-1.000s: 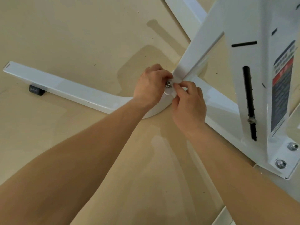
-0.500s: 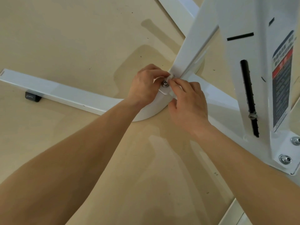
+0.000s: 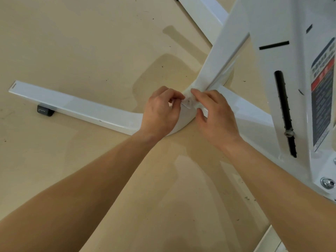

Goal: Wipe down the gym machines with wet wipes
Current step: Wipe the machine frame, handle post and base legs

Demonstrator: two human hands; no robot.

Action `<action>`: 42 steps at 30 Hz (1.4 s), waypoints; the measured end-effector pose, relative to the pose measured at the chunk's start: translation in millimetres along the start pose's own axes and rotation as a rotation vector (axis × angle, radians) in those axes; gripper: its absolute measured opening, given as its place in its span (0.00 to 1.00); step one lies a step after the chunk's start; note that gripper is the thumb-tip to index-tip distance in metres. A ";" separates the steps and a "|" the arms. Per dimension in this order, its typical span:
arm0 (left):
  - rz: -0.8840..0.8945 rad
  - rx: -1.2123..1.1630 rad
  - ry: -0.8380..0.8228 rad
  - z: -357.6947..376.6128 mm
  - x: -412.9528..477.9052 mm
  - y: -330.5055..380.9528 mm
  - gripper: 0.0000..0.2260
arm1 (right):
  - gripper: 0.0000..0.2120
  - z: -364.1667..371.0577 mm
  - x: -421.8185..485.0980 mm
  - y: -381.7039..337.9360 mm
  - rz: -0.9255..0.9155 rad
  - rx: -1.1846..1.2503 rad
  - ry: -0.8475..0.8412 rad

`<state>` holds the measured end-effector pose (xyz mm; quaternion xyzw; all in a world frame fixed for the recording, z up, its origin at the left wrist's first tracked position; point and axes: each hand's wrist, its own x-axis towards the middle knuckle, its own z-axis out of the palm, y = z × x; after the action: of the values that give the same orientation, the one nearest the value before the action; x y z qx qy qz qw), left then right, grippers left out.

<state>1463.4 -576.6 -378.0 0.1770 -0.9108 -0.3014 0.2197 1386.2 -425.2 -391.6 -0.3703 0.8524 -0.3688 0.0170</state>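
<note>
Both hands are down at the base of the white gym machine (image 3: 269, 73), and both are on the one wet wipe (image 3: 188, 103). The left hand (image 3: 161, 111) has its fingers curled in, grip closed, thumb and forefinger pinching the wipe's left end. The right hand (image 3: 216, 115) pinches the other end between forefinger and thumb, the remaining fingers loosely bent over the metal. The wipe is small, white and crumpled, pressed onto the joint where the curved base leg (image 3: 76, 106) meets the slanted strut (image 3: 218, 60) — right between the two sets of fingertips.

Counting up: two hands, one wipe, one black rubber foot (image 3: 45, 110) under the leg near its far left end, resting on the beige floor (image 3: 91, 42). On the upright there is one warning label (image 3: 323, 99) and one long slot (image 3: 284, 113) — and one bolt head (image 3: 327, 182) in full view at the plate's lower corner.
</note>
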 end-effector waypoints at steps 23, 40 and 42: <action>0.021 0.015 -0.069 3.5 21.3 -10.9 0.05 | 0.18 20.4 -14.4 -5.3 -0.060 -0.355 0.134; 0.003 -0.095 -0.174 12.8 -19.4 18.8 0.02 | 0.21 4.2 -47.2 4.7 0.101 0.054 0.037; 0.014 -0.092 -0.177 18.2 -27.8 21.5 0.03 | 0.16 -2.0 -55.9 15.9 0.138 0.068 0.024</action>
<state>1473.5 -539.0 -385.9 0.1329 -0.9131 -0.3558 0.1484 1416.3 -380.7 -414.0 -0.3052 0.8630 -0.3999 0.0449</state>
